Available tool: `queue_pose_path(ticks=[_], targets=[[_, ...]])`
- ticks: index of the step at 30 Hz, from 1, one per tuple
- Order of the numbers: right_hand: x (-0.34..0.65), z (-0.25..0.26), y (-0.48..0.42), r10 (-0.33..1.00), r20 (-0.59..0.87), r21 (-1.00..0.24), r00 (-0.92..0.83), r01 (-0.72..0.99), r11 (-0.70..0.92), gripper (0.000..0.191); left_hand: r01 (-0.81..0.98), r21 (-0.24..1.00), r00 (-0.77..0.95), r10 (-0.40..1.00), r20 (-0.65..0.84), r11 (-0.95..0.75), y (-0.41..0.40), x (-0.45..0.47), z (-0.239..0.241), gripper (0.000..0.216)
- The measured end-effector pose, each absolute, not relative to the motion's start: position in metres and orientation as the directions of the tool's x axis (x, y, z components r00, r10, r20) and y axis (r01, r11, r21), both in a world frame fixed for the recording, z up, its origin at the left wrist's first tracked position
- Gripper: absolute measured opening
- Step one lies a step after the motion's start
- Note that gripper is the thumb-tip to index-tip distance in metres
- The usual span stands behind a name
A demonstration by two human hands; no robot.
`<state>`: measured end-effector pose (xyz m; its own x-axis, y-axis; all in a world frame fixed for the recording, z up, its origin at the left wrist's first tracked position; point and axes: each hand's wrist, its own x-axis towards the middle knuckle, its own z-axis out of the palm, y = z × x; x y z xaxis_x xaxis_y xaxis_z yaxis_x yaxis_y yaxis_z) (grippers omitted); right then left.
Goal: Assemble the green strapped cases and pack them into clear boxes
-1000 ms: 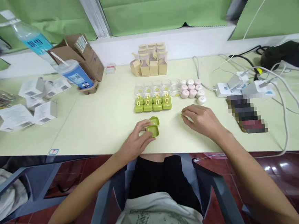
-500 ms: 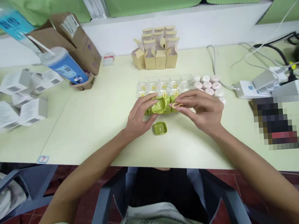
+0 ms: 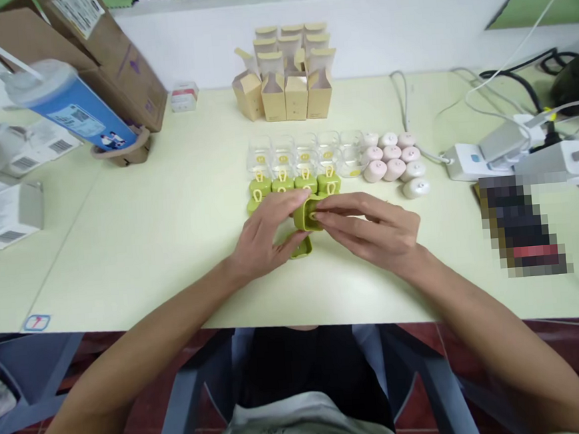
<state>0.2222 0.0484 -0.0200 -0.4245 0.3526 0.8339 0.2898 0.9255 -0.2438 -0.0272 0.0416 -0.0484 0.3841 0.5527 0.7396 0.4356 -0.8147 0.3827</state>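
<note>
Near the front edge of the pale table, a green shell is held up by the left hand, pinched between thumb and fingers. At its opening, the right hand is bunched, a small yellow loop nipped at the fingertips, mostly hidden. Below, on the tabletop, a second green shell is partly covered by the left hand.

Just behind, rows of green cases are partly blocked from sight by both hands. Clear plastic cases are ranged behind these; off their right end, pink and white rounded pieces are grouped close. Farther back, open cartons are packed together near the wall.

At far left, white boxes are heaped; a blue drink cup is seated in a brown holder, with a large brown box behind. To the right, a white power strip is crowded with plugs; in front, a dark object is blurred past naming.
</note>
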Motion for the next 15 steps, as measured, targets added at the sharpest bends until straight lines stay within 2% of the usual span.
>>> queue_pose_path(ticks=[5, 10, 15], targets=[[0.227, -0.028, 0.052, 0.244, 0.797, -0.079, -0.553, 0.305, 0.949, 0.028, 0.451, 0.363, 0.420, 0.553, 0.720, -0.815, 0.043, -0.027, -0.054, 0.054], [0.225, -0.021, 0.056, 0.128, 0.807, 0.108, -0.576, 0.357, 0.928, 0.020, 0.364, 0.357, 0.416, 0.493, 0.764, -0.860, 0.042, -0.024, -0.057, 0.056], [0.224, -0.014, 0.056, 0.077, 0.794, 0.176, -0.604, 0.349, 0.921, 0.014, 0.336, 0.375, 0.396, 0.491, 0.776, -0.864, 0.044, -0.023, -0.058, 0.056]])
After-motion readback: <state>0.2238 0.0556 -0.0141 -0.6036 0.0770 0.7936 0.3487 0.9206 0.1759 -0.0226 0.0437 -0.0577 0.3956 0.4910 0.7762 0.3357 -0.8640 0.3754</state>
